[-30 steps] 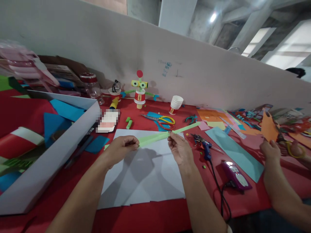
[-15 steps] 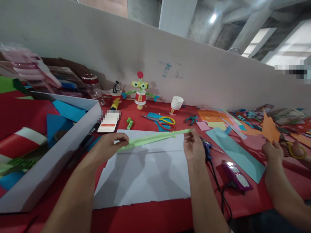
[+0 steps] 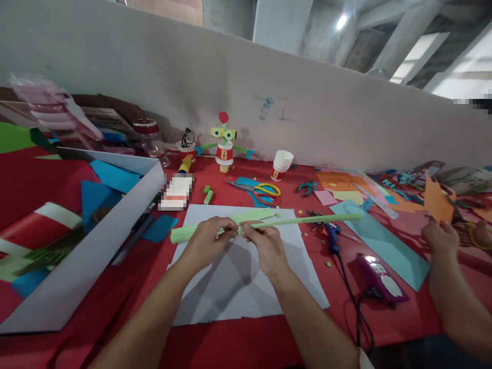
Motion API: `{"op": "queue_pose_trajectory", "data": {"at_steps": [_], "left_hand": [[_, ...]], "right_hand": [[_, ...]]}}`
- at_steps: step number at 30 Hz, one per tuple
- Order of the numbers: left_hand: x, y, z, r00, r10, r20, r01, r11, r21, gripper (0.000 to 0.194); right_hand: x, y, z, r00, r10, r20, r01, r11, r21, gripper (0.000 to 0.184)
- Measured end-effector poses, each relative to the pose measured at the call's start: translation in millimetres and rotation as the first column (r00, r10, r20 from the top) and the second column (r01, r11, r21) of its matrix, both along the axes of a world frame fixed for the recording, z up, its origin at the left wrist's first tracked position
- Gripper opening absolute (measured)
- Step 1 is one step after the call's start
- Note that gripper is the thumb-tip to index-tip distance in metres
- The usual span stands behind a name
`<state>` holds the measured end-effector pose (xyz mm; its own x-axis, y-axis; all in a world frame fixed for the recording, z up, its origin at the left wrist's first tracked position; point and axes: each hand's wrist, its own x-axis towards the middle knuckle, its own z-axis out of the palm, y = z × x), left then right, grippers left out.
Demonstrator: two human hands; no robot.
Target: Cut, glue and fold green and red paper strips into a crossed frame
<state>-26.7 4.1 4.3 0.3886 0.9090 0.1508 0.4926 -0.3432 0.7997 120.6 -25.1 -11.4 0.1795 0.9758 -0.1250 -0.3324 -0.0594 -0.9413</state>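
A long light green paper strip (image 3: 311, 220) stretches rightward from my fingers, its far end over the pale blue sheet. My right hand (image 3: 269, 248) pinches the strip near its left end. Close beside it, my left hand (image 3: 209, 241) has thumb and fingers together at that same end. Behind my hands, more light green paper (image 3: 182, 234) lies across the top of the white sheets (image 3: 226, 302). Farther back are folded green paper springs (image 3: 208, 196), scissors (image 3: 269, 189) with yellow and red handles, and a paper-cup figure (image 3: 225, 152) standing upright.
At left is a white box (image 3: 126, 225) of coloured paper. To the right lie a blue glue gun (image 3: 332, 238), a purple device (image 3: 382, 282) with a cable, pliers (image 3: 306, 188) and a pale blue sheet (image 3: 388, 251). Another person's hand (image 3: 440, 236) holds orange paper at far right.
My hands have come together over the white sheets: the left moved right, the right moved left. The strip, earlier stretched between them, now extends out to the right.
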Motion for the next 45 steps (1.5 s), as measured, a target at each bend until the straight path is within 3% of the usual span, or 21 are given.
{"op": "queue_pose_trajectory", "data": {"at_steps": [8,15,19,22,24,26,29,31,33,34,35,36,37,39,40,41,43,44,45], "left_hand": [[-29.8,16.8,6.5,0.98,0.168,-0.103,-0.154,0.979,0.13,0.015],[-47.5,24.3,1.8,0.945,0.298,-0.134,-0.251,0.924,0.289,0.017],[-49.7,24.5,-1.5,0.894,0.415,-0.169,-0.325,0.859,0.395,0.02],[-44.2,22.0,-2.1,0.883,0.46,-0.093,-0.396,0.836,0.379,0.018],[-35.0,18.0,-2.0,0.901,0.43,-0.062,-0.391,0.865,0.314,0.016],[-23.1,12.6,-2.0,0.924,0.378,-0.062,-0.35,0.898,0.265,0.016],[-7.3,5.0,-3.1,0.971,0.231,-0.064,-0.207,0.942,0.263,0.019],[-2.5,2.6,-4.5,0.991,0.119,-0.056,-0.102,0.965,0.241,0.02],[-3.5,3.3,-6.0,0.997,0.056,-0.047,-0.046,0.981,0.186,0.02],[-5.9,4.6,-6.7,0.997,0.055,-0.049,-0.046,0.985,0.166,0.021],[-8.9,6.4,-7.1,0.995,0.077,-0.059,-0.067,0.985,0.158,0.022],[-12.0,8.2,-7.2,0.99,0.119,-0.072,-0.107,0.981,0.159,0.023],[-14.7,9.7,-6.9,0.982,0.172,-0.082,-0.157,0.974,0.162,0.024],[-16.2,10.1,-4.8,0.971,0.231,-0.069,-0.222,0.968,0.114,0.026],[-14.2,8.6,-3.3,0.975,0.22,-0.039,-0.218,0.975,0.047,0.026],[-10.3,5.7,-1.9,0.982,0.19,0.014,-0.189,0.981,-0.048,0.026],[2.5,-2.4,-0.6,0.972,0.13,0.194,-0.075,0.961,-0.266,0.029],[10.2,-6.9,-1.2,0.935,0.165,0.314,-0.045,0.933,-0.357,0.031],[17.9,-10.9,-2.8,0.868,0.22,0.446,-0.015,0.908,-0.419,0.032]], "right_hand": [[43.8,13.2,13.0,0.952,-0.279,-0.123,0.282,0.959,0.004,0.028],[74.1,17.2,26.6,0.797,-0.515,-0.314,0.56,0.826,0.068,0.026],[92.5,14.7,31.4,0.69,-0.567,-0.451,0.653,0.756,0.048,0.028],[87.5,12.3,29.2,0.705,-0.537,-0.462,0.605,0.796,-0.002,0.029],[68.8,9.9,23.5,0.787,-0.464,-0.407,0.49,0.87,-0.043,0.033],[41.6,6.2,15.7,0.936,-0.24,-0.256,0.226,0.971,-0.082,0.03],[5.8,1.1,4.9,0.989,0.022,-0.148,-0.025,0.999,-0.023,0.033],[0.3,1.4,1.6,0.993,0.025,-0.118,-0.027,1.0,-0.008,0.028],[15.0,5.7,3.8,0.984,-0.128,-0.125,0.13,0.992,0.008,0.027],[28.6,8.8,6.9,0.955,-0.255,-0.148,0.262,0.965,0.029,0.027],[44.4,11.8,11.0,0.894,-0.41,-0.182,0.427,0.902,0.062,0.027],[60.3,14.5,15.5,0.766,-0.593,-0.248,0.63,0.769,0.109,0.028],[74.0,16.6,19.7,0.679,-0.678,-0.283,0.728,0.673,0.133,0.028],[87.7,18.4,24.6,0.582,-0.75,-0.314,0.811,0.564,0.155,0.025],[85.6,18.1,24.6,0.593,-0.738,-0.322,0.802,0.577,0.154,0.024],[77.7,16.9,23.0,0.657,-0.679,-0.328,0.744,0.656,0.131,0.025],[49.7,12.3,16.6,0.835,-0.419,-0.355,0.464,0.885,0.047,0.028],[33.2,9.2,12.7,0.888,-0.282,-0.363,0.309,0.951,0.016,0.028],[17.6,5.8,9.0,0.923,-0.164,-0.349,0.181,0.983,0.015,0.027]]}}
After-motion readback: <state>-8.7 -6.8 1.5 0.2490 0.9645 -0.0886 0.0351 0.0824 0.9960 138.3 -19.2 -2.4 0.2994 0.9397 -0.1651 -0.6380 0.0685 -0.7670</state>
